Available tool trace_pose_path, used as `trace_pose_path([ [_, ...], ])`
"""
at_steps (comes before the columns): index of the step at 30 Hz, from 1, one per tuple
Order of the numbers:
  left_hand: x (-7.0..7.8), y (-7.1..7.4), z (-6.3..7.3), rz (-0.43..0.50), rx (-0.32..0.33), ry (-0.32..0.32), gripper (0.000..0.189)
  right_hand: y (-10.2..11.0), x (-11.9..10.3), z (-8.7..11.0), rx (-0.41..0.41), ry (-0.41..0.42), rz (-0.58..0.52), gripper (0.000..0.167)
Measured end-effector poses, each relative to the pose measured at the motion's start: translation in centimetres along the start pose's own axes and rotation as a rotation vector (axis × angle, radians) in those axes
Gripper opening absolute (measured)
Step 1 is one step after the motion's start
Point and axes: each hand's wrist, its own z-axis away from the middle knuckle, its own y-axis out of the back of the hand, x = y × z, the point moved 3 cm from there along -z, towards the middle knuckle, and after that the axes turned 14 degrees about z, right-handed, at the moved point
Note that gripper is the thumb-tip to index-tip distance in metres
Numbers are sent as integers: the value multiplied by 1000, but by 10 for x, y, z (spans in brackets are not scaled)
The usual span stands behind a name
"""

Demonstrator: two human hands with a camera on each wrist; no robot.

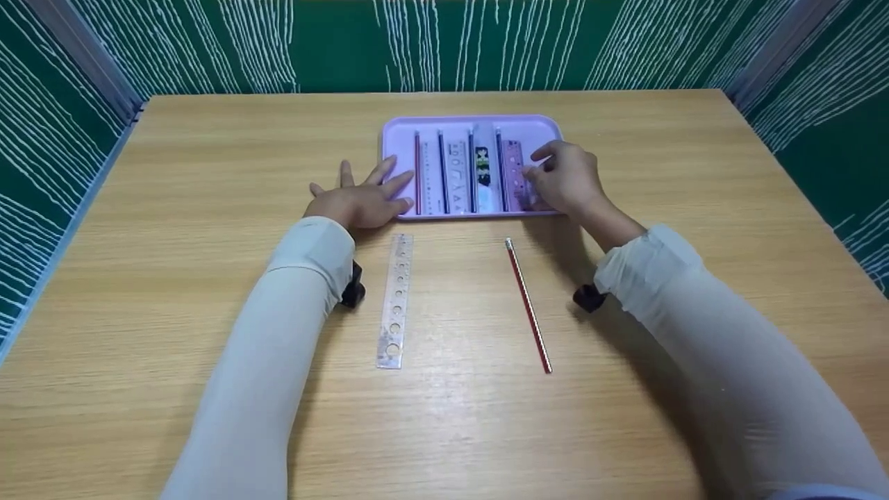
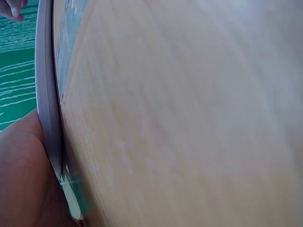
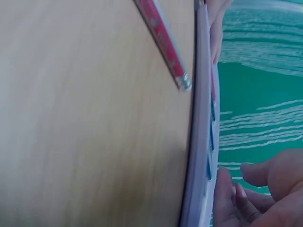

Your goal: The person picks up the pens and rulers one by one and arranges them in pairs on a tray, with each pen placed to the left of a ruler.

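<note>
A lilac tray [image 1: 472, 121] holds pencils and rulers laid side by side, among them a red pencil [image 1: 417, 173] at the left and a pink ruler [image 1: 514, 175] at the right. My left hand [image 1: 361, 200] spreads its fingers over the tray's left edge, near the red pencil. Over the tray's right end is my right hand [image 1: 568, 177], fingertips beside the pink ruler. In the right wrist view that hand [image 3: 265, 194] has its thumb apart from loosely bent fingers, and nothing shows between them.
In front of the tray, a clear ruler with round holes [image 1: 397, 298] lies on the wooden table [image 1: 458, 417] at the left. A red striped pencil [image 1: 529, 305] lies to its right, slightly slanted. Green walls with white streaks [image 1: 333, 42] stand behind the table.
</note>
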Motion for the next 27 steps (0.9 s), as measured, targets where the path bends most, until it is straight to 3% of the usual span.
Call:
trace_pose_path([
  [3,-1,0,0,-5,-1,2,62,1,-2,10,-43,10,-33,42],
  [10,0,-1,0,0,-9,0,62,-3,3,36,-242,6,-265,39],
  [17,-1,0,0,-11,0,4,62,-13,11,59,-351,43,-437,42],
  [22,-2,0,-1,-18,0,-1,62,-22,18,73,-402,43,-447,51],
  [27,-1,0,-1,-12,0,-5,62,-26,24,82,-399,54,-430,54],
])
